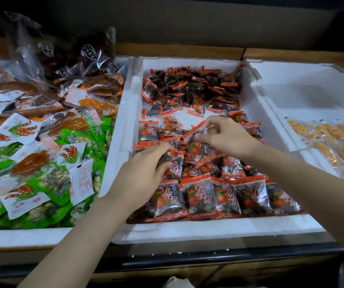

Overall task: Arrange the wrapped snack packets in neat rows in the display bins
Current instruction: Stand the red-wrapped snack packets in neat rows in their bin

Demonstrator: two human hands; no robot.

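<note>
Over middle bin [187,230], left hand [146,171] gripping packet [175,161], right hand [227,136] pinching another [198,146]

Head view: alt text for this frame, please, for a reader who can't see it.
Two bare hands sort red-and-black snack packets in a white foam bin: the right hand pinches a lifted packet, the left hand grips a second packet in the pile. The front row is neat, the back heap jumbled.

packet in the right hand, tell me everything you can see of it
The held packet is a clear plastic wrapper with orange-red sealed ends, dark fruit inside, red characters and an orange fruit picture. It is tilted, raised over the rows in the middle white foam bin. The right hand pinches its upper part with thumb and fingertips.
</note>
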